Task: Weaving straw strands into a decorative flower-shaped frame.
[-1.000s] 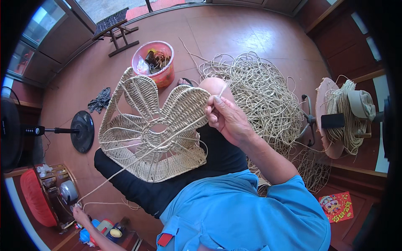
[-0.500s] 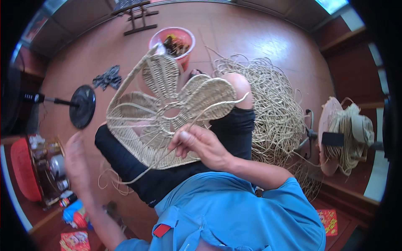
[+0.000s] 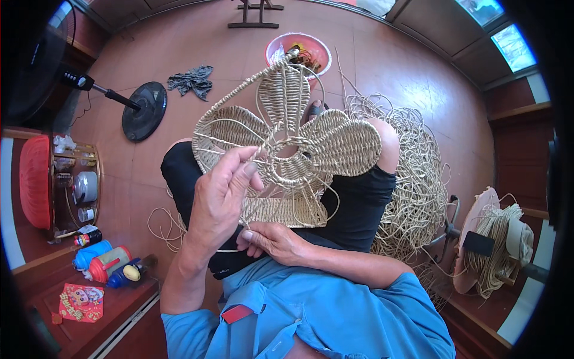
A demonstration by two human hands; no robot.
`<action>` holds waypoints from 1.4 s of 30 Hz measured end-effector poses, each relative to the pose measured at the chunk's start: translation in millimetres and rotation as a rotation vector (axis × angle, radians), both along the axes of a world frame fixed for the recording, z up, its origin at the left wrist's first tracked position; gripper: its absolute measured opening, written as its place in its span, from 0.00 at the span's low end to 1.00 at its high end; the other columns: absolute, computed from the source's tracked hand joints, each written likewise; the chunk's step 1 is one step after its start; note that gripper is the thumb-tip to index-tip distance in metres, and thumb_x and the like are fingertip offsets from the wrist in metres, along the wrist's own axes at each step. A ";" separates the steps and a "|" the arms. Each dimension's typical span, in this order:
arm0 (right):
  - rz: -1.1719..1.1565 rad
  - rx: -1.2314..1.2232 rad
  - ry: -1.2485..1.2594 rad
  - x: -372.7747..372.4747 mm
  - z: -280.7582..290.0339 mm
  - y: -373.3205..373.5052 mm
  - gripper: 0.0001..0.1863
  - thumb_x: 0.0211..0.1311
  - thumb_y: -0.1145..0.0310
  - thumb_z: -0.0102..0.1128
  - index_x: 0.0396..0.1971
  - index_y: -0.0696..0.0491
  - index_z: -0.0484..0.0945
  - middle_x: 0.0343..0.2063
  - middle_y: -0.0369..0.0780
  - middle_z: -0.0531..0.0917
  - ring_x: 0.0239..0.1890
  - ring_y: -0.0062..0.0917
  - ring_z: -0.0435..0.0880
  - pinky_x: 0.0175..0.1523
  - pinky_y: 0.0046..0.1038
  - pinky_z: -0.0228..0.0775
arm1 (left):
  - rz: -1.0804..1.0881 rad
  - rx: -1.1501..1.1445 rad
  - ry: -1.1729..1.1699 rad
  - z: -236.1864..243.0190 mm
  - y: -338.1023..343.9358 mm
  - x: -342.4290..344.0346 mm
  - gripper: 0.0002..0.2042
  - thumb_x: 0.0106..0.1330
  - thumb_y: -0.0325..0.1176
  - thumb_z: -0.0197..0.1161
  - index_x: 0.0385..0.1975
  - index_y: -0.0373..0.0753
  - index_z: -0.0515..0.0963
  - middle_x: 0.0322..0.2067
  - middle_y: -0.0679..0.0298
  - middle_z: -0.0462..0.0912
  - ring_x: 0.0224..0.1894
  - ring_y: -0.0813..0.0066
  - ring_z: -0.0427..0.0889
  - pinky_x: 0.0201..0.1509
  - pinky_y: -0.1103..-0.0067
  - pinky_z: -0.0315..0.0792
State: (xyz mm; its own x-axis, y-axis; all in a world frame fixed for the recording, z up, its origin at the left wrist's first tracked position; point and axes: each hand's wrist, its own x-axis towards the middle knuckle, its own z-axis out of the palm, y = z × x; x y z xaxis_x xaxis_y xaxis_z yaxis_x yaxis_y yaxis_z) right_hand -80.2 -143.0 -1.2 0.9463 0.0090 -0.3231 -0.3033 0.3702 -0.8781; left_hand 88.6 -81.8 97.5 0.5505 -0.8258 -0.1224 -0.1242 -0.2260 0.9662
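Observation:
A woven straw-coloured piece (image 3: 347,146) with flower-like petals around a ring and a corded outer frame rests across my lap. My left hand (image 3: 218,194) is closed left of the central ring, its thumb and fingers pinching a twisted cord (image 3: 276,128). Lower down, by the frame's bottom left corner, my right hand (image 3: 276,242) has its fingers pressed together on a thin strand of cord. Several loose strands cross the gap between the ring and the woven lower band (image 3: 287,210). My fingers hide part of the left petal and the corner.
A large heap of loose cord (image 3: 412,179) lies right of my knee, near a reel wound with cord (image 3: 493,239). Beyond the weave stands a pink bucket (image 3: 323,54). A fan with a round black base (image 3: 143,110) and a dark cloth (image 3: 192,82) are to the left.
My left hand has come in from the far left and now grips a cord by the ring. My right hand has moved down from the ring to the lower corner. The view has shifted.

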 end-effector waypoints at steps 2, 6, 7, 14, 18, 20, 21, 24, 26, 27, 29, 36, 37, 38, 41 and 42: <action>0.024 -0.029 0.030 -1.7 11.7 -10.5 0.21 0.91 0.55 0.50 0.53 0.59 0.84 0.37 0.40 0.87 0.41 0.24 0.88 0.48 0.31 0.83 | 0.048 0.013 -0.042 -5.2 -2.5 9.4 0.15 0.88 0.37 0.59 0.61 0.33 0.83 0.31 0.69 0.83 0.26 0.88 0.72 0.31 0.84 0.67; -0.359 -0.616 -0.072 -0.6 36.2 -58.5 0.11 0.84 0.67 0.61 0.53 0.57 0.86 0.37 0.45 0.87 0.37 0.25 0.90 0.45 0.32 0.84 | 0.172 0.015 -0.686 -11.0 -9.0 23.5 0.08 0.81 0.30 0.65 0.50 0.34 0.88 0.33 0.57 0.87 0.33 0.63 0.90 0.40 0.69 0.79; -0.428 -0.741 -0.166 0.9 41.4 -73.1 0.09 0.82 0.69 0.63 0.52 0.56 0.87 0.37 0.44 0.88 0.35 0.27 0.90 0.43 0.32 0.83 | 0.167 0.044 -0.856 -10.5 -9.8 26.1 0.08 0.77 0.30 0.67 0.51 0.37 0.87 0.35 0.58 0.86 0.36 0.61 0.89 0.42 0.68 0.80; -0.435 -1.337 -0.388 42.7 68.9 -131.3 0.15 0.75 0.71 0.65 0.58 0.53 0.83 0.36 0.46 0.90 0.34 0.42 0.92 0.37 0.42 0.83 | 0.178 0.147 -1.307 -9.2 -26.0 23.6 0.11 0.69 0.28 0.71 0.50 0.42 0.87 0.38 0.62 0.83 0.40 0.60 0.88 0.43 0.66 0.81; -0.209 -1.504 -0.110 68.6 76.8 -138.2 0.23 0.76 0.66 0.62 0.68 0.52 0.79 0.27 0.49 0.90 0.30 0.45 0.93 0.38 0.47 0.84 | 0.130 0.112 -1.234 -15.4 -37.5 27.2 0.11 0.68 0.30 0.72 0.49 0.42 0.87 0.37 0.64 0.82 0.40 0.62 0.88 0.42 0.67 0.81; -0.179 -1.506 -0.100 79.1 77.4 -140.3 0.20 0.76 0.66 0.59 0.64 0.54 0.79 0.24 0.52 0.88 0.29 0.49 0.92 0.38 0.51 0.84 | 0.137 0.075 -1.178 -19.0 -41.1 28.5 0.09 0.70 0.30 0.71 0.48 0.42 0.87 0.37 0.63 0.84 0.40 0.60 0.89 0.43 0.66 0.82; -0.130 -1.525 -0.064 81.9 77.6 -141.5 0.17 0.76 0.67 0.59 0.60 0.55 0.79 0.24 0.52 0.88 0.29 0.50 0.92 0.37 0.51 0.83 | 0.154 0.059 -1.118 -20.7 -42.6 28.0 0.08 0.71 0.30 0.70 0.47 0.42 0.87 0.37 0.62 0.86 0.39 0.59 0.89 0.43 0.65 0.82; -0.091 -1.587 -0.055 84.8 77.1 -143.5 0.08 0.74 0.68 0.59 0.46 0.56 0.78 0.22 0.52 0.87 0.29 0.50 0.92 0.36 0.51 0.83 | 0.184 0.017 -1.043 -24.0 -46.1 26.3 0.06 0.74 0.30 0.68 0.46 0.42 0.87 0.36 0.59 0.88 0.39 0.55 0.90 0.44 0.64 0.83; -0.069 -1.594 -0.032 83.6 75.8 -143.8 0.07 0.74 0.68 0.60 0.42 0.56 0.77 0.21 0.51 0.86 0.29 0.50 0.92 0.35 0.50 0.83 | 0.198 0.046 -1.018 -24.3 -48.1 25.1 0.06 0.74 0.30 0.68 0.46 0.42 0.87 0.37 0.60 0.88 0.39 0.56 0.90 0.44 0.64 0.83; -0.080 -1.620 -0.082 82.8 74.5 -143.5 0.06 0.72 0.70 0.60 0.39 0.57 0.75 0.21 0.51 0.87 0.27 0.47 0.92 0.32 0.48 0.83 | 0.201 0.051 -1.016 -23.9 -48.8 24.7 0.05 0.73 0.30 0.68 0.45 0.42 0.87 0.36 0.61 0.88 0.39 0.56 0.90 0.44 0.64 0.82; -0.156 -1.595 -0.159 79.9 70.9 -143.5 0.06 0.73 0.70 0.59 0.39 0.56 0.75 0.21 0.50 0.87 0.27 0.47 0.92 0.32 0.48 0.83 | 0.197 0.046 -1.042 -22.5 -49.7 24.3 0.05 0.73 0.30 0.69 0.45 0.42 0.87 0.36 0.61 0.87 0.39 0.56 0.90 0.43 0.64 0.82; -0.323 -1.483 -0.412 50.7 52.9 -146.5 0.05 0.73 0.74 0.63 0.38 0.56 0.75 0.28 0.45 0.84 0.33 0.43 0.90 0.36 0.43 0.82 | 0.205 0.015 -1.302 -25.3 -56.2 13.8 0.12 0.68 0.29 0.72 0.50 0.43 0.86 0.44 0.65 0.83 0.51 0.62 0.82 0.57 0.64 0.72; -0.347 -1.443 -0.453 44.7 52.4 -148.3 0.04 0.73 0.74 0.64 0.39 0.55 0.76 0.28 0.45 0.84 0.33 0.43 0.90 0.36 0.43 0.82 | 0.154 -0.051 -1.226 -27.6 -58.7 10.9 0.13 0.68 0.28 0.73 0.51 0.43 0.87 0.45 0.65 0.84 0.51 0.62 0.82 0.56 0.64 0.72; -0.365 -1.399 -0.490 38.8 52.6 -150.1 0.04 0.73 0.74 0.64 0.40 0.55 0.78 0.29 0.45 0.84 0.33 0.43 0.90 0.36 0.43 0.82 | 0.101 -0.113 -1.142 -29.9 -61.1 8.0 0.13 0.67 0.27 0.73 0.51 0.43 0.87 0.46 0.64 0.85 0.50 0.62 0.82 0.55 0.64 0.73; -0.411 -1.406 -0.457 26.8 59.0 -162.1 0.04 0.73 0.72 0.67 0.42 0.54 0.81 0.30 0.45 0.84 0.33 0.43 0.90 0.37 0.42 0.82 | 0.070 -0.161 -1.099 -36.6 -69.8 1.6 0.12 0.67 0.28 0.75 0.49 0.44 0.87 0.44 0.67 0.87 0.47 0.64 0.83 0.54 0.66 0.73; -0.430 -1.420 -0.427 25.2 61.9 -167.0 0.04 0.72 0.72 0.68 0.41 0.54 0.81 0.30 0.45 0.85 0.33 0.43 0.90 0.37 0.42 0.82 | 0.055 -0.197 -1.089 -38.6 -72.7 0.6 0.12 0.67 0.29 0.75 0.49 0.45 0.88 0.42 0.68 0.88 0.46 0.65 0.84 0.54 0.66 0.73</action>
